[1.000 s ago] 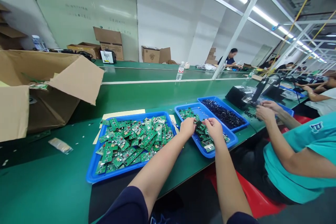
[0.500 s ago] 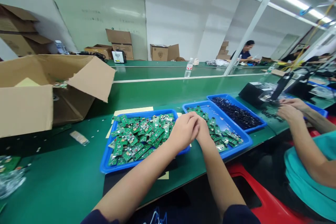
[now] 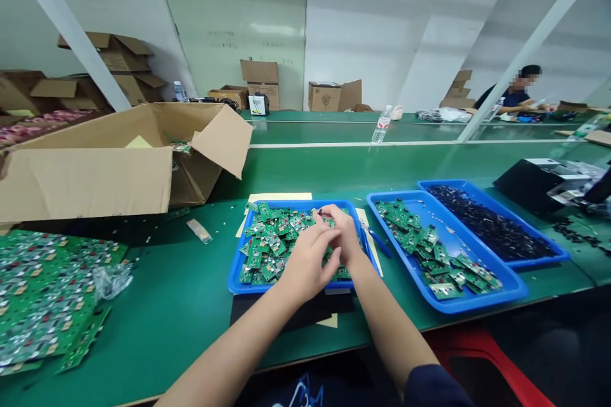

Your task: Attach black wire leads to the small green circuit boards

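My left hand and my right hand meet over the near blue tray, which is heaped with small green circuit boards. On my left hand the thumb stands apart from the half-extended fingers, and nothing shows in its grasp. The fingers of my right hand are curled into a pinch. A tiny dark bit shows at its fingertips, too small to name. The left fingertips partly overlap the right hand. Blue-handled pliers lie just right of the tray.
A second blue tray of boards and a third tray of black parts are to the right. On the left are an open cardboard box, large board panels and crumpled plastic. A water bottle stands behind.
The view has swung left, so the board panels show and the co-worker at right is out of sight. My hands have shifted from between two trays to over the near one, their fingers loosening apart.
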Motion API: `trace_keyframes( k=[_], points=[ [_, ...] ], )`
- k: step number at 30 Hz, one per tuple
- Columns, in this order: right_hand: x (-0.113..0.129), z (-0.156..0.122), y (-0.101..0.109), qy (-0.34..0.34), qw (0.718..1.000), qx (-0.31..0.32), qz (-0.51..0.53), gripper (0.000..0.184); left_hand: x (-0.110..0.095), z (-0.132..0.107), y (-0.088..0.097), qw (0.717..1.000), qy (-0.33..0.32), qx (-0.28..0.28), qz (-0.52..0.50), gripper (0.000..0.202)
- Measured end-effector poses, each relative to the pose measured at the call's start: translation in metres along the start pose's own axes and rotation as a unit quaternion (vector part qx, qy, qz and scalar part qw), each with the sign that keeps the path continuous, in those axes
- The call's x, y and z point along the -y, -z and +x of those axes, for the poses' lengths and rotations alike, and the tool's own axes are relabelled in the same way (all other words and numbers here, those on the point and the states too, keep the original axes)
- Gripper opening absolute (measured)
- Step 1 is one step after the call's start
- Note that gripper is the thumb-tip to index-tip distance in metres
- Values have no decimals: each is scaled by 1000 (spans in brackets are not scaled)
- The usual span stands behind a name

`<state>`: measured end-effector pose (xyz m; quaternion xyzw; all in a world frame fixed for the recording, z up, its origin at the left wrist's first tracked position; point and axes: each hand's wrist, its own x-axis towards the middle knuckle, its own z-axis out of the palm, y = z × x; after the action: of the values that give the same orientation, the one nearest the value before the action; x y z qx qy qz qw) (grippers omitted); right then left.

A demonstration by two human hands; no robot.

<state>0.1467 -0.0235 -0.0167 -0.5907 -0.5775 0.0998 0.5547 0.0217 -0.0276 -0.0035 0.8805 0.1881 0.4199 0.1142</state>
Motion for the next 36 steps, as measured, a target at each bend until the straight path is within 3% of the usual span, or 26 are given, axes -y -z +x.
trace_keyframes(
  k=[2, 6, 10, 21, 26, 30, 36],
  points=[
    [-5, -1, 6, -11, 1000, -23, 17, 13, 9, -4, 2, 999, 18, 40, 28, 23],
    [-18, -2, 18, -41, 995, -79, 50, 18, 35, -4, -3, 977, 123, 94, 147, 22],
    [-27, -2, 24, -62, 989, -117, 69, 23, 48, 0, -18, 967, 135, 133, 169, 19],
    [-25, -4, 22, -87, 987, -123, 60, 32, 35, -3, -38, 968, 98, 176, 148, 25],
    [-23, -4, 23, -84, 988, -122, 43, 34, 36, 1, -42, 969, 125, 177, 121, 29],
    [-23, -3, 27, -102, 984, -137, 47, 37, 35, 6, -44, 969, 151, 172, 87, 15],
    [-23, -4, 28, -95, 982, -155, 56, 38, 27, 9, -34, 968, 192, 156, -32, 15]
  ],
)
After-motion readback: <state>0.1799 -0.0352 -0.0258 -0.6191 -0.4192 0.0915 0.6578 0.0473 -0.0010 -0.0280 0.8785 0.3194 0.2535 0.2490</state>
